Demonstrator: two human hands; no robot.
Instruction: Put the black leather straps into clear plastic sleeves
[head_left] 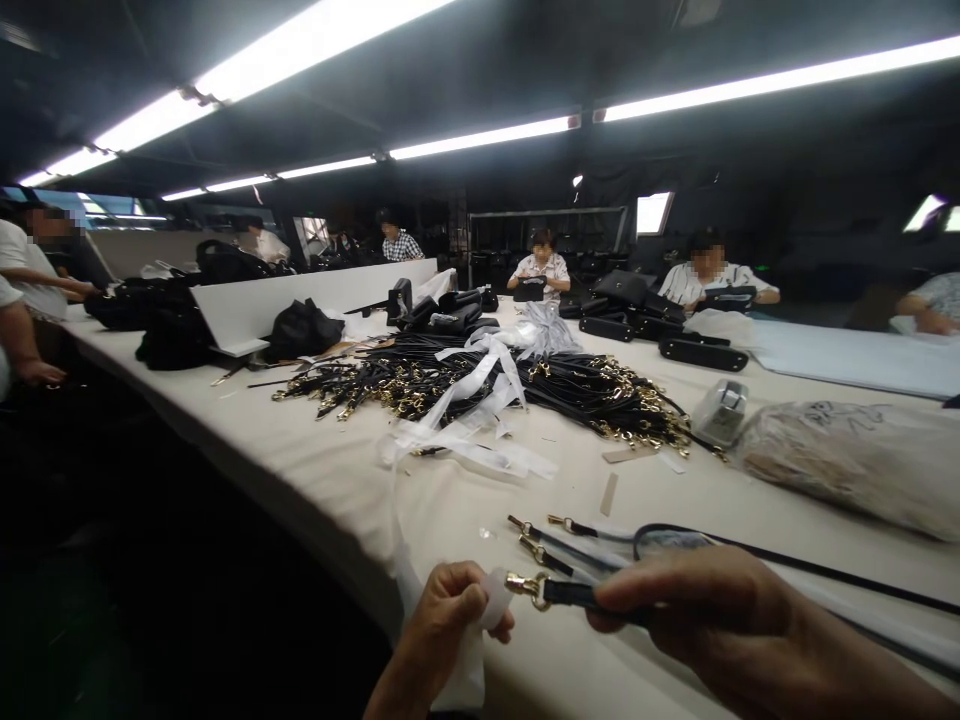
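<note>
In the head view my right hand point(712, 610) is closed on a black bag strap point(570, 593), thumb on top, with its gold snap hook point(520, 583) pointing left. My left hand point(450, 610) pinches a strip of thin white wrapping point(495, 598) right at the tip of that hook. The rest of the strip hangs below the left hand and trails up over the table edge. Just beyond my right hand lie a few more black straps point(581, 548) with gold hooks, partly in clear wrapping. My right hand hides part of the strap it grips.
A large heap of black straps point(570, 395) with gold hooks covers the table's middle, white strips point(480, 390) over it. A full plastic sack point(847, 455) and a clear box point(720, 412) stand right. Black bags point(630, 300) lie farther back. Several people work around the table.
</note>
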